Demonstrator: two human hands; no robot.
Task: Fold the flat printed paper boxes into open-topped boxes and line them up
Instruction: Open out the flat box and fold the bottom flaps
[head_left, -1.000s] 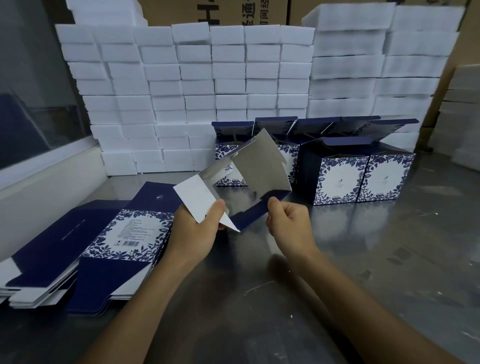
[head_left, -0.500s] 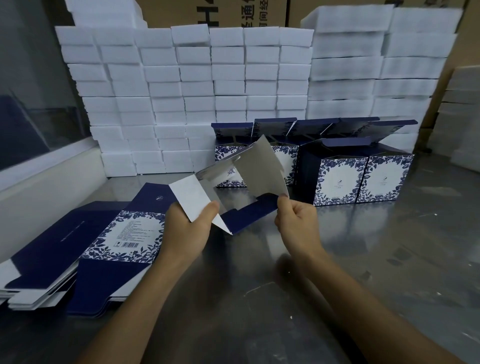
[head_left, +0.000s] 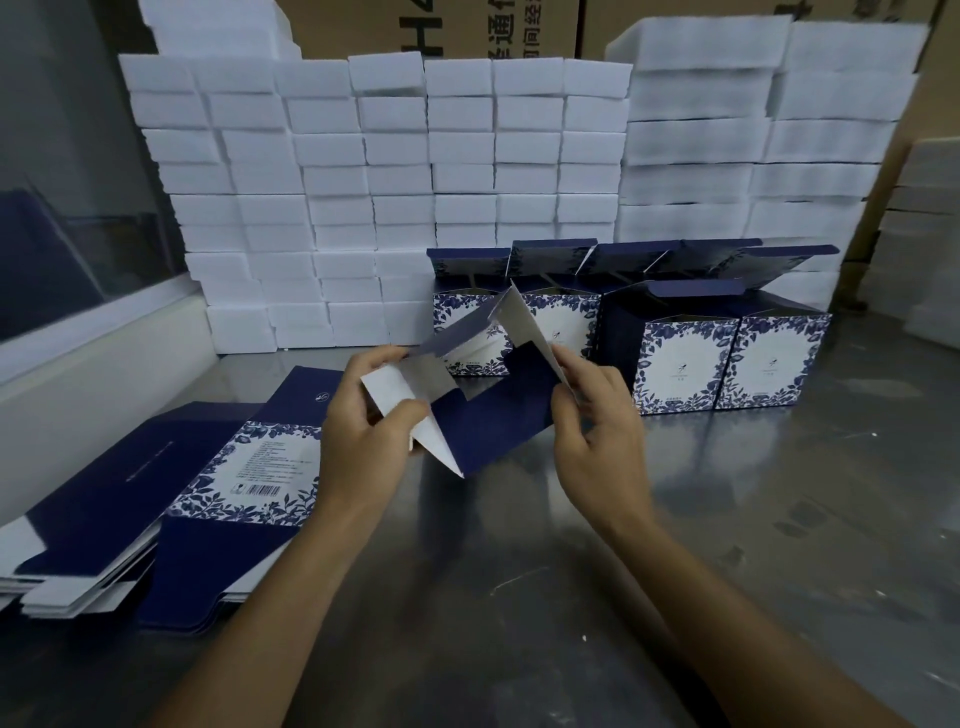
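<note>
I hold a half-folded navy and white paper box (head_left: 488, 415) above the metal table (head_left: 571, 597). My left hand (head_left: 363, 436) pinches its white flap on the left side. My right hand (head_left: 597, 431) grips the right flap between thumb and fingers. Behind it, several folded open-topped boxes (head_left: 685, 358) with blue floral print stand in rows, lids up. A stack of flat printed boxes (head_left: 208, 483) lies on the table to the left.
White foam blocks (head_left: 395, 208) are stacked in a wall along the back, with more at the far right (head_left: 924, 249). Cardboard cartons (head_left: 441, 26) rise behind them. A pale ledge (head_left: 93, 379) and a glass pane border the left side.
The box's upright flap has folded down and the navy panel has turned toward me. Both hands shifted slightly closer around the flaps.
</note>
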